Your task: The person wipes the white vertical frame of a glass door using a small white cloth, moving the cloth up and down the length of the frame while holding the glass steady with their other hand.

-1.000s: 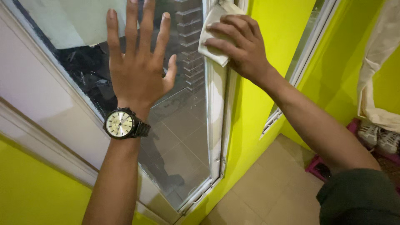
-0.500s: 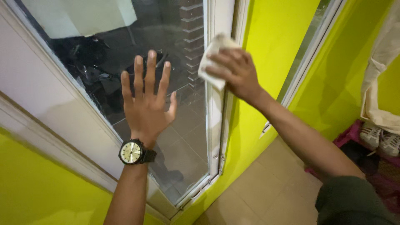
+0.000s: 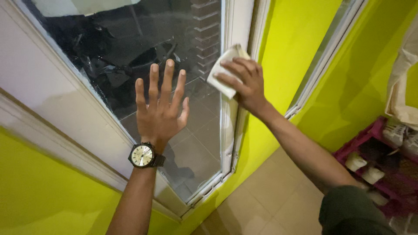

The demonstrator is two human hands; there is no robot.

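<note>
My left hand (image 3: 160,112), with a dark wristwatch (image 3: 144,156) on the wrist, lies flat and spread against the glass pane (image 3: 130,52) of a window. My right hand (image 3: 242,82) presses a folded white cloth (image 3: 223,72) against the white window frame (image 3: 228,130) at the pane's right edge. The fingers of that hand cover most of the cloth.
Bright yellow-green walls (image 3: 287,52) surround the window. A second window frame (image 3: 322,65) stands to the right. A pink shoe rack (image 3: 370,161) with several shoes sits at lower right on a beige tiled floor (image 3: 265,204). A pale cloth bag (image 3: 405,87) hangs at the right edge.
Both hands have slid down the window. The right hand has carried the cloth down along the frame, and the view has shifted downward, showing more of the shoe rack.
</note>
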